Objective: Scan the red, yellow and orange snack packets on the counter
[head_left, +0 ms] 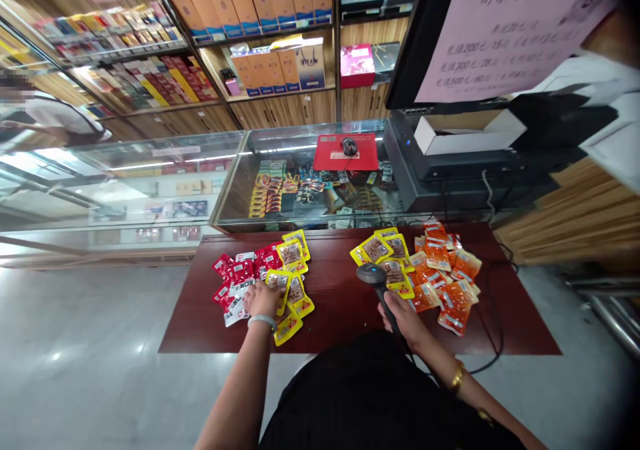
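Note:
My right hand (403, 317) is wrapped round the handle of a black barcode scanner (373, 275), its head over the table beside a pile of yellow snack packets (395, 247). My left hand (263, 298) is low over the left pile, fingers curled at the edge of a yellow snack packet (279, 281); its fingertips are partly hidden. More yellow packets (297, 297) lie to the right of that hand. Red and white packets (243, 270) are spread just left of it. Orange packets (455, 303) are heaped right of the scanner.
The dark red table (330, 323) stands against a glass display counter (235, 190). On the counter are a red mouse pad (325, 160), a mouse (349, 146) and a monitor (400, 70). A scanner cable (495, 357) loops at the right. Another person (60, 120) is at far left.

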Demonstrator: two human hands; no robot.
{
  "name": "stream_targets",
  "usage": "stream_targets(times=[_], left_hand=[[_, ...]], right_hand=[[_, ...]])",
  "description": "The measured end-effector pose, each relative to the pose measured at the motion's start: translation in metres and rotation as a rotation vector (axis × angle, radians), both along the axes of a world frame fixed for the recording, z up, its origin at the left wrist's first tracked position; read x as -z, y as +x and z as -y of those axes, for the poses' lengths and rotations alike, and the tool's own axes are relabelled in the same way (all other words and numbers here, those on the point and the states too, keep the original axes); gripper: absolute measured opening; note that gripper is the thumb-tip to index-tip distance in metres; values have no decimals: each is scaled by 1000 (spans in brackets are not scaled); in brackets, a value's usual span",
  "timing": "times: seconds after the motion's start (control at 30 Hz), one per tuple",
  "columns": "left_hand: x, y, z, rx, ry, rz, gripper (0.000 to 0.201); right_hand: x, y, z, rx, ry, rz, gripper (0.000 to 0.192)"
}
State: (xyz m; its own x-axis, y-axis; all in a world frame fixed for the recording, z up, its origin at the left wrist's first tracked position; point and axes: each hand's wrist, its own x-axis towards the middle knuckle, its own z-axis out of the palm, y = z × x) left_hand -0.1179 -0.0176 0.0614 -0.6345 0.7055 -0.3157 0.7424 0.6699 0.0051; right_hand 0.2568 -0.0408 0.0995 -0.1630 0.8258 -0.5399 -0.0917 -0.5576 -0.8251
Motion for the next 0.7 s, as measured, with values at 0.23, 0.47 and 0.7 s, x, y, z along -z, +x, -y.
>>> stream_targets(times=[0.23, 0.47, 0.7], left_hand=[[-9, -1, 1, 25, -12, 5, 75], [-3, 2, 4, -15, -81, 43, 71], [-5, 9, 11, 23, -29, 47, 61]], right_hand=[[-5, 6, 3, 58, -47, -15, 53], [-2, 4, 4, 50, -55, -60, 50], [-4, -2, 4, -12, -45, -58, 52]])
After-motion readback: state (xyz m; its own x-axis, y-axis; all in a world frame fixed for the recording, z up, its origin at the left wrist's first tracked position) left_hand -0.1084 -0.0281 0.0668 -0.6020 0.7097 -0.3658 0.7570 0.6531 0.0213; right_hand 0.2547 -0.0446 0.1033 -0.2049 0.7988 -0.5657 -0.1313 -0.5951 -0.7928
